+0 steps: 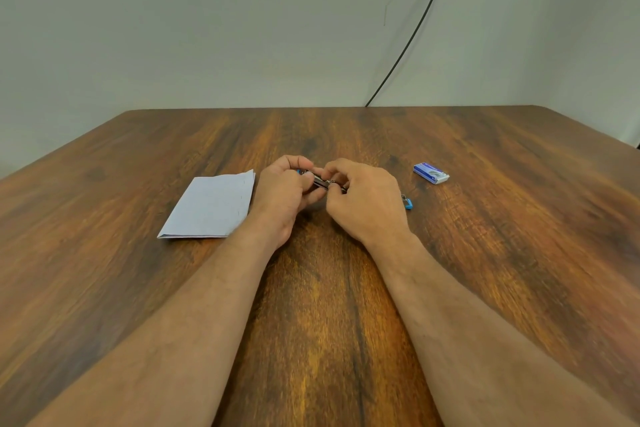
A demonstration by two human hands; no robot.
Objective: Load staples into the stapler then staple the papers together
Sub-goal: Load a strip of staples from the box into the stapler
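A small stapler (321,180), metal with blue parts, is held over the middle of the table between both hands. My left hand (284,196) grips its left end with curled fingers. My right hand (363,199) pinches the metal part near the stapler's middle with thumb and fingers. Most of the stapler is hidden by the fingers. A blue end piece (408,201) sticks out to the right of my right hand. The folded white papers (211,206) lie flat on the table just left of my left hand. A blue staple box (431,173) lies to the right of my right hand.
The brown wooden table (318,305) ends at the far edge against a pale wall. A black cable (412,35) runs down the wall to the table's back edge.
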